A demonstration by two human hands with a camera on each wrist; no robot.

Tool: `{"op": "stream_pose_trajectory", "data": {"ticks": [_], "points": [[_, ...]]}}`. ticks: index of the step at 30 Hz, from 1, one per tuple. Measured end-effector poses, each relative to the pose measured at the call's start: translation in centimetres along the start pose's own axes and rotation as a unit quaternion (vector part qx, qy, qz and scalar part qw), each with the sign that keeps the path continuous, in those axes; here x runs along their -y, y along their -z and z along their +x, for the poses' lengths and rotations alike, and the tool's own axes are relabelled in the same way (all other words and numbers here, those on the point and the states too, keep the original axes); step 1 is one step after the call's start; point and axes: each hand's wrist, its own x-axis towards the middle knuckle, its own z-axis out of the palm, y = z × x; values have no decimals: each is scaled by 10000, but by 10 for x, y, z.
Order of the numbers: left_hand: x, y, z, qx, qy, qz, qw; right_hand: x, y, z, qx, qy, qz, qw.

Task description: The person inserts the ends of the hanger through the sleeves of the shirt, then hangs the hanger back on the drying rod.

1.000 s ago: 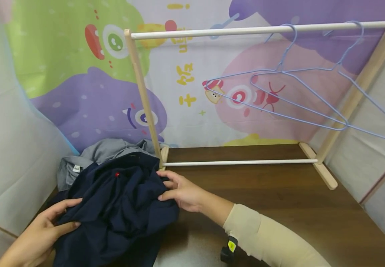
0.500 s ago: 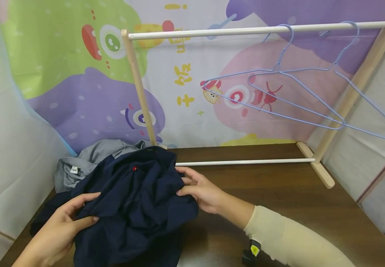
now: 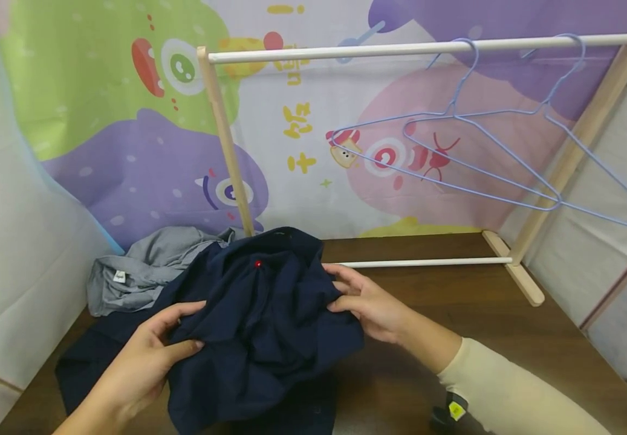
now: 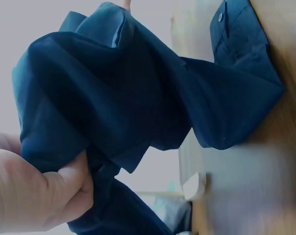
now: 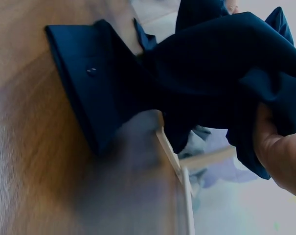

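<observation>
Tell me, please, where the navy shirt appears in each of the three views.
Head: navy shirt from lower left to centre, held by the left hand and the right hand.
Left wrist: navy shirt across top and centre, also reaching the bottom edge.
Right wrist: navy shirt from upper left to the right edge.
Shared landmark: brown tabletop, visible in all three.

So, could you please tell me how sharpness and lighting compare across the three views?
Head view: mostly crisp, the blue hangers clear, though the navy garment looks dark in its folds; left wrist view: soft and hazy, the tabletop blurred, the upper left washed out; right wrist view: also soft, the tabletop blurred and darker below the cuff, the lower right corner pale.
</observation>
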Motion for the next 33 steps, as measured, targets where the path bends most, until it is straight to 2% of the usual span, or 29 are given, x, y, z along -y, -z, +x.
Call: {"op": "stream_pose_trajectory", "data": {"ticks": [3, 15, 24, 33], "points": [[-3, -12, 5, 16, -15, -113, 9999, 5, 10, -6, 16, 36, 2, 10000], [-12, -54, 25, 337, -116, -589, 9976, 30, 42, -31, -384, 193, -52, 9991], [-11, -72, 46, 537, -369, -666, 9957, 40, 67, -44, -593, 318, -249, 9974], [-5, -86, 76, 658, -505, -632, 9946, 44, 91, -54, -695, 533, -156, 9960]]}}
